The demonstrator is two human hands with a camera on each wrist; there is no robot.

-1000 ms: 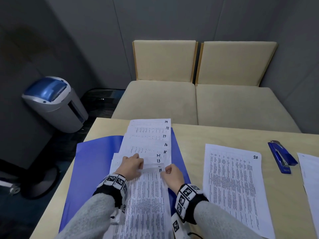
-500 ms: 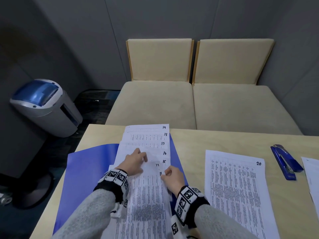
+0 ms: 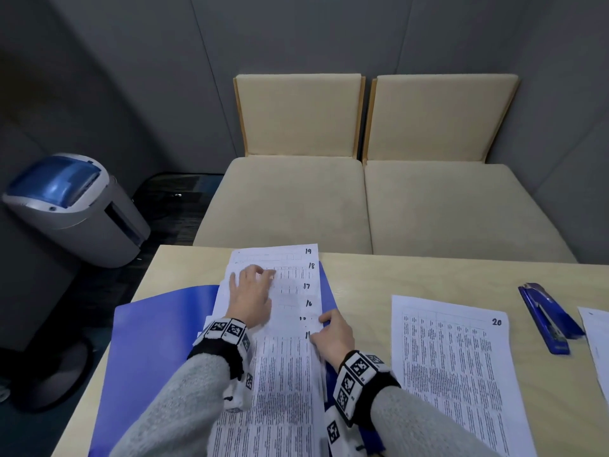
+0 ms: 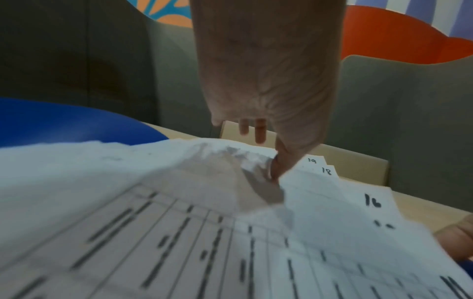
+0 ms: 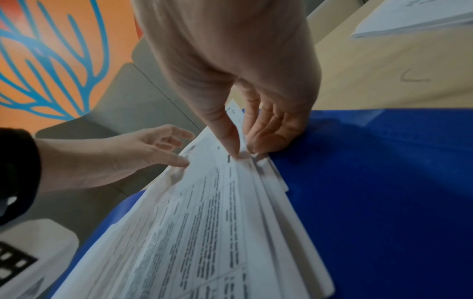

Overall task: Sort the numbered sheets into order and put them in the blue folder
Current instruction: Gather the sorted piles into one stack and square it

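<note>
Head view: fanned stack of numbered sheets [image 3: 280, 324] lies on the open blue folder [image 3: 158, 341], which lies flat on the wooden table [image 3: 412, 278]. Long axis of the sheets runs away from the person, toward the two beige seats [image 3: 362, 199]. Top edges are stepped, so the handwritten numbers show down the right margin: 19 farthest, then 18, 17, 16, a partly hidden number, and 11 nearest.

Left hand [image 3: 250, 295] lies palm-down on the far half of the fan, fingers spread and straight, tips reaching the band of sheet 18. Left wrist view: the thumb [image 4: 279, 168] presses onto the paper just beside the 18 and 19 corners; the paper under the palm is blurred.

Right hand [image 3: 333, 334] sits at the right edge of the stack, level with the 11. Right wrist view: thumb [image 5: 225, 131] on top and curled fingers [image 5: 271, 133] beneath pinch the edge of the upper sheets; the stack fans out below the grip, over the folder's right leaf.

A separate sheet marked 20 [image 3: 458, 371] lies flat on the table to the right, apart from the folder, long axis also running away from the person. A blue stapler [image 3: 547, 318] lies beyond it, near another paper's edge [image 3: 596, 341]. A white bin with a blue lid [image 3: 72, 206] stands on the floor to the left.
</note>
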